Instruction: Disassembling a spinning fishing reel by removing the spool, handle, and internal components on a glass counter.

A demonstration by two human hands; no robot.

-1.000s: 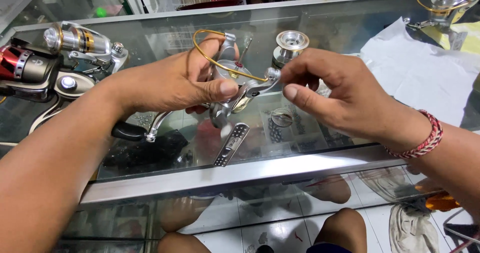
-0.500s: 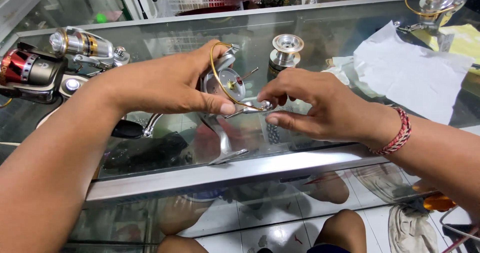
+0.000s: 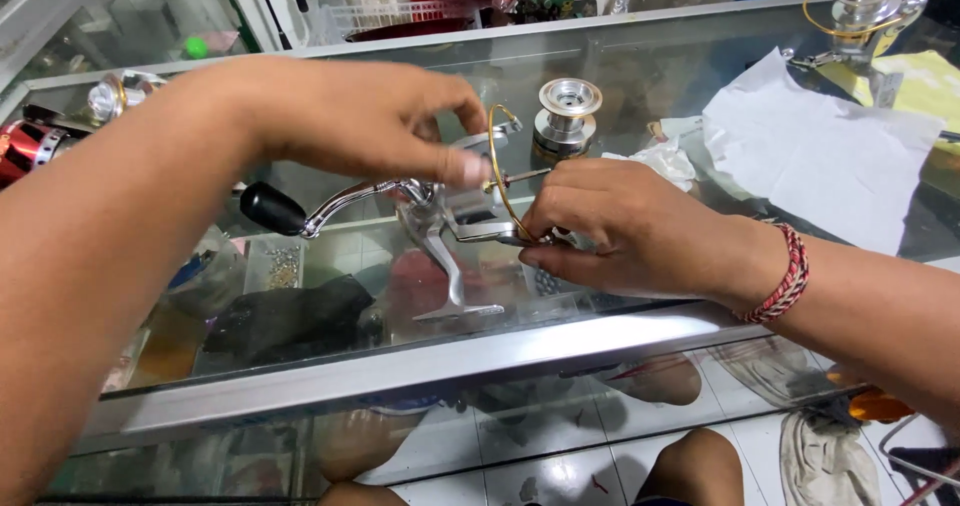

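While the left hand reached in from the upper left, its grip was closed on the reel, thumb and fingers pinched on the silver body just above the glass bench. So the reel sat held up in the middle of the view, over the bench's front half, not resting flat as far as I could tell. Its foot pointed down toward the glass and its crank ran off to the left, ending in a black knob.

Right hand came in from the right, fingers curled tight at the lower end of the gold bail, right where the wire meets the rotor. Its grip looked narrow and pinched on something small there, but the fingers hid it, so I couldn't say what exactly. A red woven band sat on that wrist.

Just behind the hands, a loose silver spool stood upright on the glass, close to the reel but not touching. A crumpled white scrap lay beside it, and a bigger white paper sheet was spread out to the right. Another reel with a gold bail sat at the far right corner, well apart. Over on the far left edge were a red reel and a silver one next to it, partly cut off by the left arm.
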